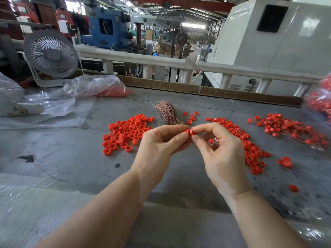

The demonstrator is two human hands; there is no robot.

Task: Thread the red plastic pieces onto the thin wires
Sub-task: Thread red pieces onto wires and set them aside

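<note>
Above the grey table (75, 154), my left hand (159, 142) and my right hand (216, 145) meet fingertip to fingertip and together pinch a small red plastic piece (189, 132). A thin wire at the piece is too fine to make out. A bundle of thin copper wires (169, 113) lies just behind my hands. One heap of red caps (125, 133) lies to the left. A second heap of red rings (245, 140) spreads to the right. Threaded pieces on wires (290, 129) lie at the far right.
A white desk fan (51, 56) stands at the back left beside a clear plastic bag (95, 85) holding red pieces. Plastic sheeting (44, 108) covers the left of the table. Another bag of red pieces (320, 101) sits at the right edge. A white railing (161, 62) runs behind.
</note>
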